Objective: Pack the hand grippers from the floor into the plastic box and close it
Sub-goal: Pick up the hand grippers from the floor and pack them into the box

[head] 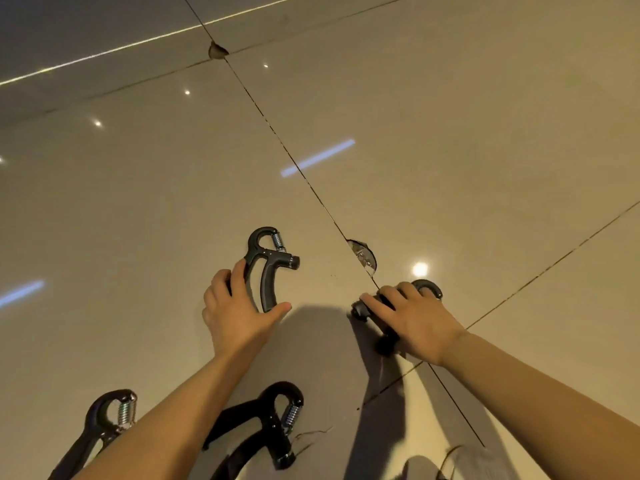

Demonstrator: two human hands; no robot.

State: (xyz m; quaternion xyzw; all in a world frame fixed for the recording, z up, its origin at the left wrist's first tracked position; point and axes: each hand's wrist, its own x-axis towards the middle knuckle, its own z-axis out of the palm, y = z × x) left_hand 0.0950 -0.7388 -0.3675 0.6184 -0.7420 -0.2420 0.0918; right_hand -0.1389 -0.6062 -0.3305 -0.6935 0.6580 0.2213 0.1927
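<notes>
Several black hand grippers with steel springs lie on the glossy tiled floor. My left hand [239,308] holds one hand gripper [272,265]: the fingers curl over its left handle and the thumb presses the tip of its right handle. My right hand [414,318] covers a second hand gripper [431,288], fingers curled over its handles; only its loop, knob and one handle end show. Two more hand grippers lie near me, one at the bottom left [104,427] partly behind my left forearm, one at the bottom middle [277,420]. The plastic box is not in view.
The beige floor tiles [450,133] carry dark grout lines and bright light reflections. A chipped tile corner [363,256] sits between my hands, another chip [217,50] is far away. Thin threads [311,438] lie beside the bottom-middle hand gripper.
</notes>
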